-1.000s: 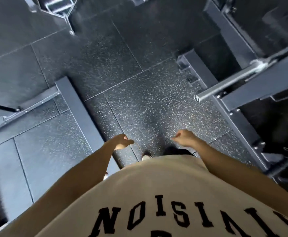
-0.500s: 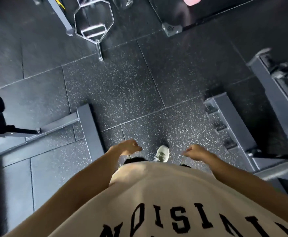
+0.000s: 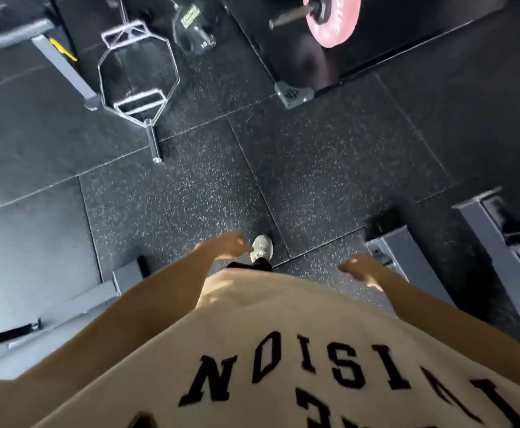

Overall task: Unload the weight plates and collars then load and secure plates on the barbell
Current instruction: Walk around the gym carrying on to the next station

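A pink weight plate (image 3: pixel 333 18) sits on a barbell sleeve (image 3: pixel 288 17) at the top right, above a black platform (image 3: pixel 299 61); a dark collar-like hub shows at the plate's centre. My left hand (image 3: pixel 226 245) hangs in front of my waist with loosely curled fingers, holding nothing. My right hand (image 3: pixel 360 268) hangs to the right of it, also loose and holding nothing. Both hands are far from the plate. One light shoe (image 3: pixel 262 247) steps forward on the speckled rubber floor (image 3: pixel 329 168).
A chrome hex trap bar (image 3: pixel 138 72) lies on the floor at the upper left, with a dumbbell (image 3: pixel 194 29) beyond it. Grey rack feet stand at the right (image 3: pixel 407 254) and lower left (image 3: pixel 123 281). A grey bench leg (image 3: pixel 64 72) angles at the top left.
The view has swung forward across the floor as I walk. The trap bar came closer, and the platform with the pink plate came into view. Both hands stay loose at my waist.
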